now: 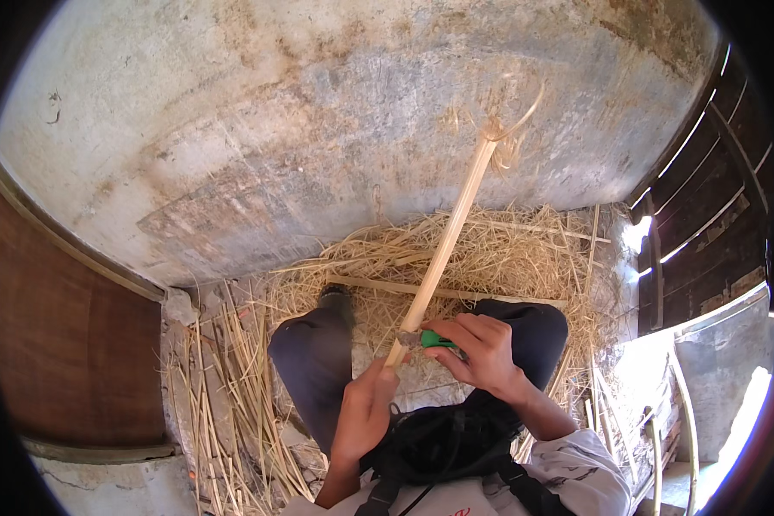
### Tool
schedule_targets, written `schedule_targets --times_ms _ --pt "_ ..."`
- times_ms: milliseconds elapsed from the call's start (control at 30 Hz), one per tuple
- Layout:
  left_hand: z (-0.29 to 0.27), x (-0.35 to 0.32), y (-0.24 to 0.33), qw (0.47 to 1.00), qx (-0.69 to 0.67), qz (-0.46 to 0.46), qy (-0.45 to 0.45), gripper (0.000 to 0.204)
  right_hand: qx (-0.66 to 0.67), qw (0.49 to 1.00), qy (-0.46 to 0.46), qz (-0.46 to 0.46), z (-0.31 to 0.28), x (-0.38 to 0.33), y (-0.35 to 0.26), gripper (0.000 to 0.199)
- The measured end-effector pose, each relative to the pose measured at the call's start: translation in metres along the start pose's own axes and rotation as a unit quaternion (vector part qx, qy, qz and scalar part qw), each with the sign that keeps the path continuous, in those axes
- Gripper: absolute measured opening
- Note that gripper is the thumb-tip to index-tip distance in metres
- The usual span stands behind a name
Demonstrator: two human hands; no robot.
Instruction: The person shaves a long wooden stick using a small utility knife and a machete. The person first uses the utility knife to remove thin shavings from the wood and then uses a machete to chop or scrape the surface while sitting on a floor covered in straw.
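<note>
A long pale strip of split bamboo or wood (452,228) slants up and away from me, with curled shavings (503,138) hanging at its far end. Near its lower end my left hand (367,404) is wrapped round it. My right hand (482,351) grips the green handle (437,339) of a small cutting tool, which looks like a knife. Its short grey blade (410,338) lies against the strip just above my left hand. Part of the handle is hidden by my fingers.
Between and beyond my knees lies a heap of thin shavings (525,254). Long narrow strips (224,404) are strewn on the floor at left. A stained wall (335,146) rises ahead, a brown wooden panel (73,335) stands left, and dark slats (705,206) are at right.
</note>
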State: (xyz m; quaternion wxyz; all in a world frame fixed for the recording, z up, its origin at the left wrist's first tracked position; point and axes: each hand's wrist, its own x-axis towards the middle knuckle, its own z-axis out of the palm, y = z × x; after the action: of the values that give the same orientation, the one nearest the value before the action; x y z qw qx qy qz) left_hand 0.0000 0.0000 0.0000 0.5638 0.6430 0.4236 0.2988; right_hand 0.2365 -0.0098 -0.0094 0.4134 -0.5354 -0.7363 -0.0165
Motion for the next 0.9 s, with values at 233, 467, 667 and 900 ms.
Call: schedule_targets --times_ms 233,467,667,900 --pt "0.005 -0.003 0.012 0.997 0.068 0.012 0.037 0.029 -0.013 1.0 0.001 0.011 -0.008 0.01 -0.002 0.034" --pt "0.007 -0.008 0.014 0.993 0.093 0.014 0.068 0.025 -0.014 1.0 0.013 0.006 -0.007 0.01 -0.005 0.035" --pt "0.007 -0.011 0.015 0.993 0.094 0.016 0.075 0.022 -0.026 0.999 0.017 -0.007 -0.008 0.013 -0.007 0.035" --pt "0.006 -0.011 0.014 0.993 0.09 0.016 0.077 0.021 -0.038 0.999 0.018 -0.008 -0.008 0.016 -0.01 0.035"
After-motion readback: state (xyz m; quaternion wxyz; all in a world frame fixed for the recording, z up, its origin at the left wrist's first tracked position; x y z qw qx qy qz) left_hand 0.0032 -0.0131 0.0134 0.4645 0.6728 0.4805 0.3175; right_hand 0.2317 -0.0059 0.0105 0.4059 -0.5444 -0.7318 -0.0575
